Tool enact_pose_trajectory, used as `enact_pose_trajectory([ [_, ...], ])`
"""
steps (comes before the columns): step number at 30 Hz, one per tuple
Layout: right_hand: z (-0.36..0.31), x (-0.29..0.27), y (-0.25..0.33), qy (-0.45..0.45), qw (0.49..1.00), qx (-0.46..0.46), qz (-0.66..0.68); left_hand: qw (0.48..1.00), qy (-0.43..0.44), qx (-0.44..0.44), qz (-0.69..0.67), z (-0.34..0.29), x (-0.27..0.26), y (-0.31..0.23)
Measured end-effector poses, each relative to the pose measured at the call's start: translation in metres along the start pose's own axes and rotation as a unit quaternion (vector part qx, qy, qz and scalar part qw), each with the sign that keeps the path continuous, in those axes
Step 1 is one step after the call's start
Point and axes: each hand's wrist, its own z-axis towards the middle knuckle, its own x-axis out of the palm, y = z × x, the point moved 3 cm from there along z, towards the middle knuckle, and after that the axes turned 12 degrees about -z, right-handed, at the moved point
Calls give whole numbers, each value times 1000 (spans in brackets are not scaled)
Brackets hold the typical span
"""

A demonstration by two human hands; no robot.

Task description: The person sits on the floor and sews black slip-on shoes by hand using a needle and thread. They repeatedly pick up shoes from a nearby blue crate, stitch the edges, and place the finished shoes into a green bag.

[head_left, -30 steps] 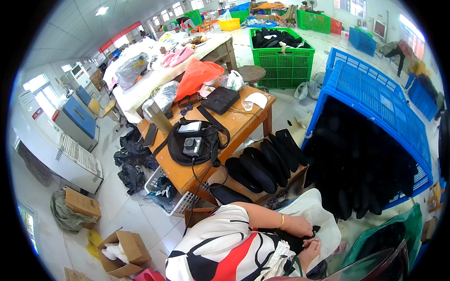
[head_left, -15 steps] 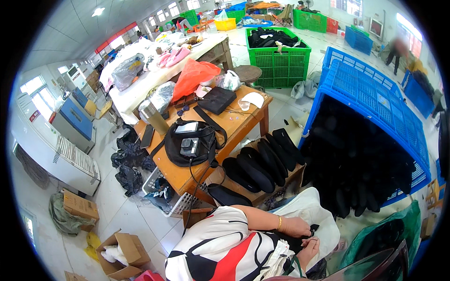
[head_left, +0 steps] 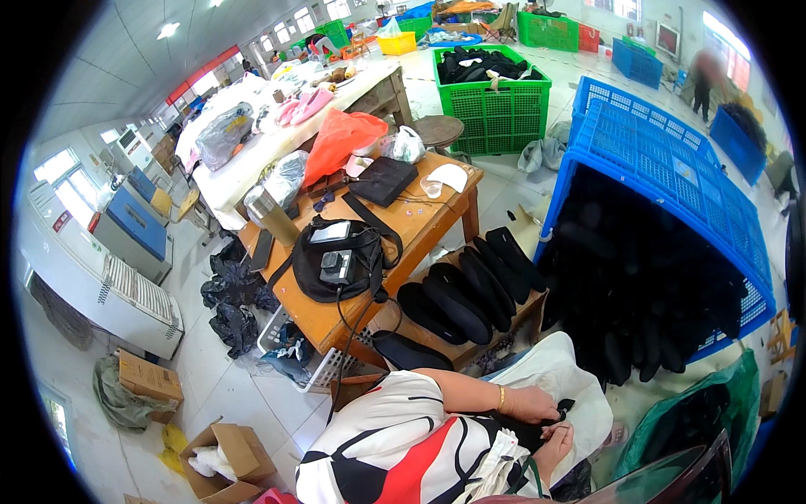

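Over a white cloth point(head_left: 579, 370) on my lap, both hands are close together. My left hand point(head_left: 531, 405), with a gold bracelet at the wrist, is closed with its fingertips on a small black fabric piece point(head_left: 564, 406). Just below it, my right hand point(head_left: 556, 438) is pinched at the same dark material; its exact hold is partly hidden. More black material point(head_left: 527, 432) lies under the hands. Beyond them, several long black padded pieces point(head_left: 445, 304), rounded like slippers, stand in a row in a cardboard box point(head_left: 527, 323).
A tipped blue crate point(head_left: 672, 168) full of black pieces stands at the right, above a green sack point(head_left: 730, 420). The wooden table point(head_left: 428, 223) ahead bears a black bag point(head_left: 319, 277), a flask point(head_left: 270, 214) and a white cup point(head_left: 449, 176). A green crate point(head_left: 495, 118) stands farther off.
The view has shifted slightly. My hands remain together at the black fabric piece with only a tiny finger movement.
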Motion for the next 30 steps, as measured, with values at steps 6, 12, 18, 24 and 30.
enact_pose_trajectory([
  [6, -1, 1, -1, -2, 1000, 5, 2, 1000, 3, -5, 11, -1, 2, 2],
  [12, -10, 5, 6, -3, 1000, 10, -6, 1000, 4, -25, 3, -8, 7, 2],
  [18, 5, 1, 12, -18, 1000, -7, 20, 999, 35, -15, -10, 4, -10, -3],
  [24, 14, -2, 30, 9, 998, -18, 52, 997, 24, 11, 77, 21, -35, -7],
  [30, 0, -5, 31, 13, 998, -6, 54, 993, 34, 45, 99, 24, -25, -10],
])
